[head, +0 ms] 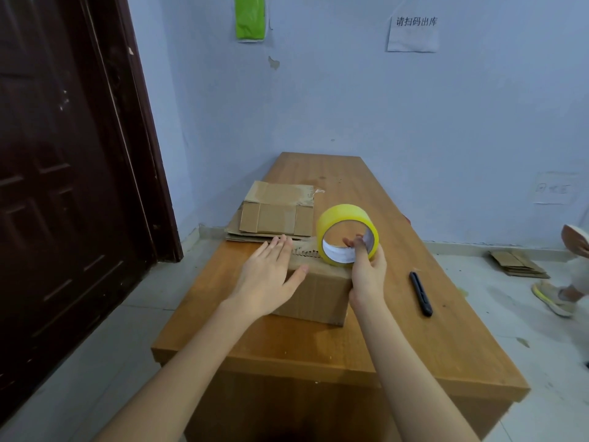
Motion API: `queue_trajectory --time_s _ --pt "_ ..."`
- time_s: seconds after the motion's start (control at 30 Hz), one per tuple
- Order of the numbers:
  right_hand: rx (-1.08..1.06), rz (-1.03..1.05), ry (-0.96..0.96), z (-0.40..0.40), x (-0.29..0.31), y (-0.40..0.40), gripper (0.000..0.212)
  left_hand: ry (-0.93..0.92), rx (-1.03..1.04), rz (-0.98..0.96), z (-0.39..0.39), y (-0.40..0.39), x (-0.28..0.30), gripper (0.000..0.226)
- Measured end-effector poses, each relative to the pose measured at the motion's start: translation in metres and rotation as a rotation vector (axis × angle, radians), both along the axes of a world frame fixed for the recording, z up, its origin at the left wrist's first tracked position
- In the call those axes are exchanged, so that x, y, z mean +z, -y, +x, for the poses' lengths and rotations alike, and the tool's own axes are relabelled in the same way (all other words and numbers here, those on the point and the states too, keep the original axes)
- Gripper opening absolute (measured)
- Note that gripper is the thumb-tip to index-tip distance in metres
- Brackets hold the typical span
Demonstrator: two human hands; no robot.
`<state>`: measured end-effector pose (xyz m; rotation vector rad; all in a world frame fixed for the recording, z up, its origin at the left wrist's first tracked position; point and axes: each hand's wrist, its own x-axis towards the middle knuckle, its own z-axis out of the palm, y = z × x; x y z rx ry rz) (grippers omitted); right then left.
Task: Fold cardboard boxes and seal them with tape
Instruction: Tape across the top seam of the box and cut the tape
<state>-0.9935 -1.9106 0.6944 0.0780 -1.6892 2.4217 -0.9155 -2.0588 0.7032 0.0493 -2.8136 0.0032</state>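
Yellow tape [347, 232] stands on the box [314, 290], gripped through its core by the right hand [366, 269]; the left hand [267, 275] presses flat beside it. Easing that pressure could let flaps spring, skewing the seal.

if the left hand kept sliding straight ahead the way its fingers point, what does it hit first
Probably the stack of flattened cardboard just beyond the left hand, which lies flat on the box; depth is uncertain.

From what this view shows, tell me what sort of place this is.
Probably a small packing or dispatch room. A wall notice asks to scan items out, flattened cartons are stacked on the wooden table, and more flat cardboard lies on the floor.
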Motion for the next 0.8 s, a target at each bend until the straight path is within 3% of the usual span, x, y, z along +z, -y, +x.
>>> queue_trajectory --time_s 0.13,0.23,0.4,0.53,0.67,0.8 --pt "0.011 0.034 -0.014 -0.001 -0.002 -0.001 0.012 -0.07 -0.026 -0.047 0.002 -0.007 0.003 0.075" --pt "0.021 0.046 -0.015 -0.001 -0.001 -0.001 0.018 -0.082 -0.056 0.02 0.001 -0.023 0.002 0.068" --pt "0.002 0.07 -0.049 -0.002 -0.002 0.001 0.01 -0.13 -0.025 -0.008 0.001 -0.026 -0.003 0.074" --pt "0.037 0.077 -0.047 -0.003 -0.002 0.001 0.015 -0.113 -0.039 -0.007 0.002 -0.027 -0.003 0.073" --pt "0.145 0.249 -0.11 -0.005 0.007 -0.009 0.013 -0.107 -0.037 -0.032 0.003 -0.026 -0.002 0.071" --pt "0.282 0.574 -0.176 -0.012 0.021 -0.024 0.006 -0.128 -0.045 -0.036 0.001 -0.025 -0.001 0.062"
